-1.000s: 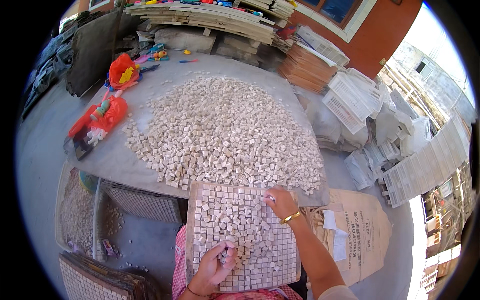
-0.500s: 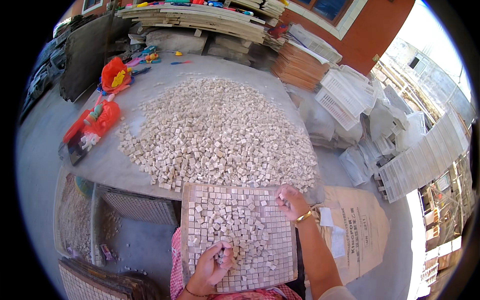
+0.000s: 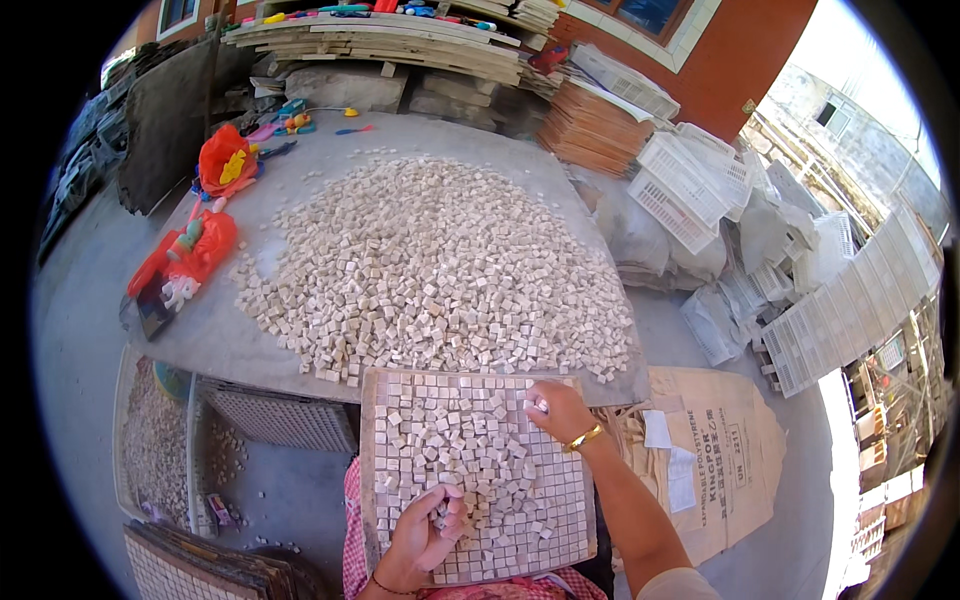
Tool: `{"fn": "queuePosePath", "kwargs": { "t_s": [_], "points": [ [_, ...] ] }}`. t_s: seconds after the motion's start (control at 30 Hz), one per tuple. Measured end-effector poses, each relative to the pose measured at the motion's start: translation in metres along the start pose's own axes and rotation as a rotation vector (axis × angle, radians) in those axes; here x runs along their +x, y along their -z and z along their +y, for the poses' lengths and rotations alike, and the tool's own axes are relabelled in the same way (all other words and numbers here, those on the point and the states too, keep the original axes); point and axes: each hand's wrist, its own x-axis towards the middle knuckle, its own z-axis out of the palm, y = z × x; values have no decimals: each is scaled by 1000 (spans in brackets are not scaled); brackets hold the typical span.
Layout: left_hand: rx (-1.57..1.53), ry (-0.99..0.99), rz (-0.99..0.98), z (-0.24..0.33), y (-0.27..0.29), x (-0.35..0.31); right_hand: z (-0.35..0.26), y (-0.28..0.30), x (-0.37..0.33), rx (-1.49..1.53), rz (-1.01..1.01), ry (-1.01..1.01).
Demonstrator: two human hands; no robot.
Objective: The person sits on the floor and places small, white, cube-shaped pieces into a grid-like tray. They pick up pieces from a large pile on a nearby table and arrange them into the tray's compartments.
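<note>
A shallow, square-celled tray with a pale brown rim [image 3: 368, 480] is set between the hands, its cells partly filled with small whitish stone cubes [image 3: 410, 425], more being heaped loose on top. A few cubes are enclosed by the curled left hand [image 3: 430, 530]; one is pinched by the right hand [image 3: 560, 412] near the far edge. Pale fragments [image 3: 155, 460] are contained in a long white plastic bin [image 3: 193, 460].

the left fingers [image 3: 455, 514] partly hide the small cubes [image 3: 439, 511] they curl around

One gridded tray [image 3: 368, 450], one gold bangle [image 3: 583, 438], one tan sack [image 3: 740, 500], two red bags [image 3: 212, 245] – and small cubes [image 3: 440, 270] beyond counting.
</note>
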Motion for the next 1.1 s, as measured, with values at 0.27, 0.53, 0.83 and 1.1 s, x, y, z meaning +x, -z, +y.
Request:
{"fn": "queuePosePath", "kwargs": {
  "t_s": [0.27,0.53,0.83,1.1],
  "points": [
    [-14,-3,8,0,1,1,4,13,-2,163,18,80],
    [2,-20,7,1,2,0,7,16,0,39,-1,137],
    [-48,-15,-14,0,5,0,9,20,1,60,-36,217],
    [-44,-18,-17,1,1,-1,2,7,-4,57,-138,188]
  ]
}}
